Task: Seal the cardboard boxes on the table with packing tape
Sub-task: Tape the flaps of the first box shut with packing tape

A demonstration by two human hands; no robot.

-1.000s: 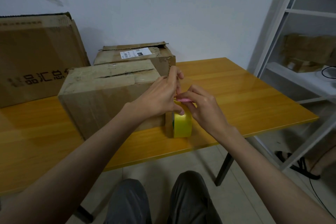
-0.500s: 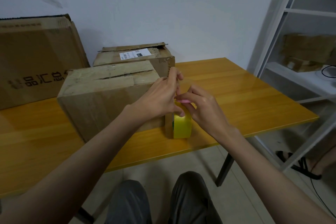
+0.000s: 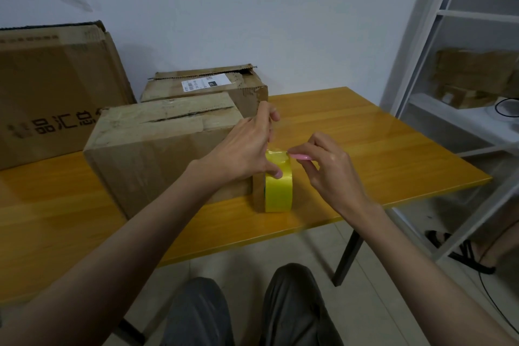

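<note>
While the left hand pinches the thin, clingy tape end off the light, stiff tape roll, the right hand grips a pink cutter against it.

The orange wood-grain counter has a smooth, glossy top that throws back light toward 2 o'clock. The nearest brown cardboard box is matt and rough, its paper skin scuffed and partly covered by dull clear film. The torn brown cardboard box with a white paper label at 12 o'clock shows ragged corrugated edges. The yellow roll of plastic packing tape is slick and shiny. The white shelf frame at 2 o'clock looks like painted metal.
</note>
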